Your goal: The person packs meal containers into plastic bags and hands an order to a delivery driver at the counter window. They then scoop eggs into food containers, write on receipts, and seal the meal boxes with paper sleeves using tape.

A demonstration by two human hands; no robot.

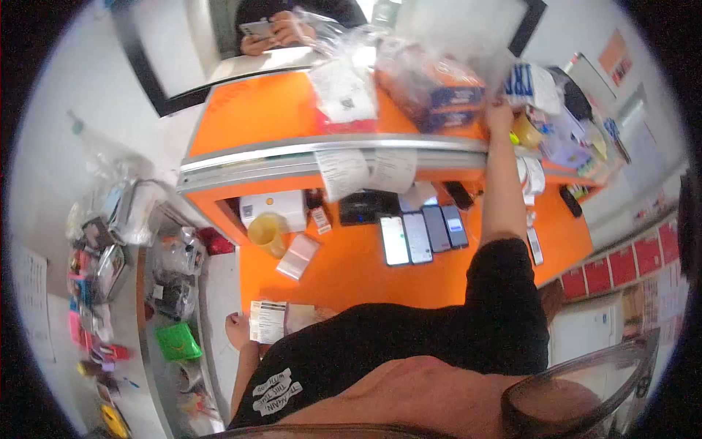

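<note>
My right hand [499,113] reaches up to the top of the orange counter, its fingers closed on a clear plastic bag [428,69]. Inside the bag, blurred by motion, are orange and dark blue packages [453,106]. My left hand [238,331] is low at the left edge of the lower desk, with its fingers curled in. Whatever it may hold is hidden. Right beside it is a printed paper slip [268,322]; I cannot tell whether they touch.
Several phones [417,238] lie on the orange desk [351,274], near a yellow cup [267,234] and a pinkish box [298,257]. Receipts [342,172] hang from the counter's metal edge. Across the counter a person's hands [281,33] hold a phone. Cluttered shelves [142,293] stand left.
</note>
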